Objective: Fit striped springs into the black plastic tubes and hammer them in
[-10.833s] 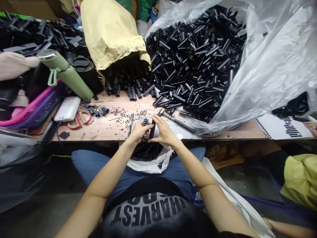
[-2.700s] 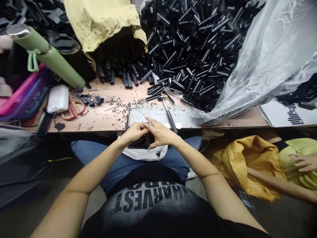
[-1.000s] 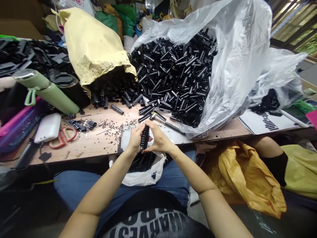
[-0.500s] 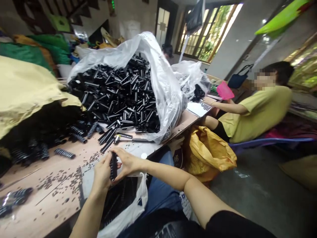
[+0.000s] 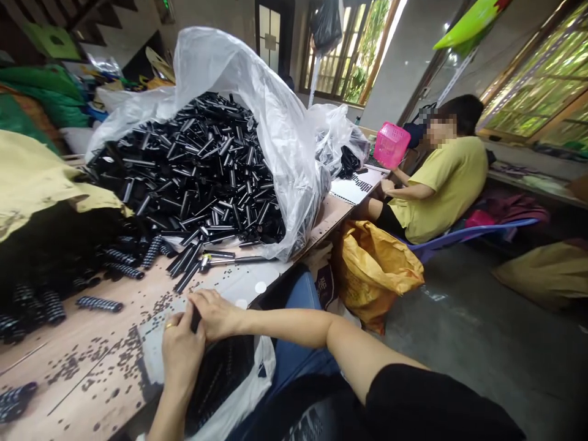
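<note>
While the left hand (image 5: 182, 349) curls its fingers closely around a short dark piece (image 5: 195, 318), the right hand (image 5: 217, 315) bends over the piece's upper end with its fingers close together; whether these grip it or only press against it, I cannot tell. Mostly covered by skin, the piece shows just a smooth dark strip between the hands, above the near edge of the pale wooden table (image 5: 328, 215). Beneath them, a limp white bag (image 5: 264, 367) opens onto dark contents too dim to make out. A flat whitish sheet (image 5: 151, 343) lies under the hands, and tiny dark specks (image 5: 87, 355) are strewn grain-like around a thin straight rod (image 5: 82, 381). Near the right hand rests a hammer (image 5: 239, 261), slim-handled, beside loose glossy tubes (image 5: 186, 266). Behind it, a heap of hard, shiny black tubes (image 5: 197, 177) fills a crinkled, translucent plastic bag (image 5: 289, 165). To the left, ridged cylinders (image 5: 100, 304) with pale dotted bands lie at the mouth of a creased, ragged-edged yellow sack (image 5: 41, 177).
</note>
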Available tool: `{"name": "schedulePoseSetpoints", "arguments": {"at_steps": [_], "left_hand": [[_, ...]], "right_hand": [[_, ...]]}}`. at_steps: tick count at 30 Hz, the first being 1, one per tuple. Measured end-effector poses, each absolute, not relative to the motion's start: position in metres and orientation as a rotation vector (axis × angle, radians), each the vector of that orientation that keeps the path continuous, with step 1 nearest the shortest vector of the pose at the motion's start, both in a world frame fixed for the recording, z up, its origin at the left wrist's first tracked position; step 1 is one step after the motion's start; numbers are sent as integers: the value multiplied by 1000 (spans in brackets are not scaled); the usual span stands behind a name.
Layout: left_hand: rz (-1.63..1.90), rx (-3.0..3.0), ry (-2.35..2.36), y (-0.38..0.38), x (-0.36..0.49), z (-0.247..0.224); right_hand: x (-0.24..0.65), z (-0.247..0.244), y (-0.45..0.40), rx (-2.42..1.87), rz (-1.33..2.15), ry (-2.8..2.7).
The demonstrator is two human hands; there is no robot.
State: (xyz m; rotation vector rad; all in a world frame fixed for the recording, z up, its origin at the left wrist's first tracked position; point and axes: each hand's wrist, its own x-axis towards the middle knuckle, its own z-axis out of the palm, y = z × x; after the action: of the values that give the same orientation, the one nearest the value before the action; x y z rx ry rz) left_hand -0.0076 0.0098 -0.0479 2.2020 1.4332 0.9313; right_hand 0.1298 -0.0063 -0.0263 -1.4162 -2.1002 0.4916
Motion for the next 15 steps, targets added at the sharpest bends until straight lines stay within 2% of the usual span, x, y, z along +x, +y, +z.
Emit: {"name": "schedulePoseSetpoints", "arguments": {"at_steps": [4, 8, 10, 15], "left_hand": [[912, 2652, 1164, 9, -17, -72], [973, 2841, 991, 11, -24, -79], [1014, 2864, 962, 14, -27, -78], [1051, 2947, 1018, 18, -31, -66]], "right_hand": [[163, -20, -2, -1437, 415, -2323], [210, -7, 15, -2016, 86, -2091], [223, -6, 23, -2175, 10, -2017], [231, -7, 40, -2151, 37, -2092]]}}
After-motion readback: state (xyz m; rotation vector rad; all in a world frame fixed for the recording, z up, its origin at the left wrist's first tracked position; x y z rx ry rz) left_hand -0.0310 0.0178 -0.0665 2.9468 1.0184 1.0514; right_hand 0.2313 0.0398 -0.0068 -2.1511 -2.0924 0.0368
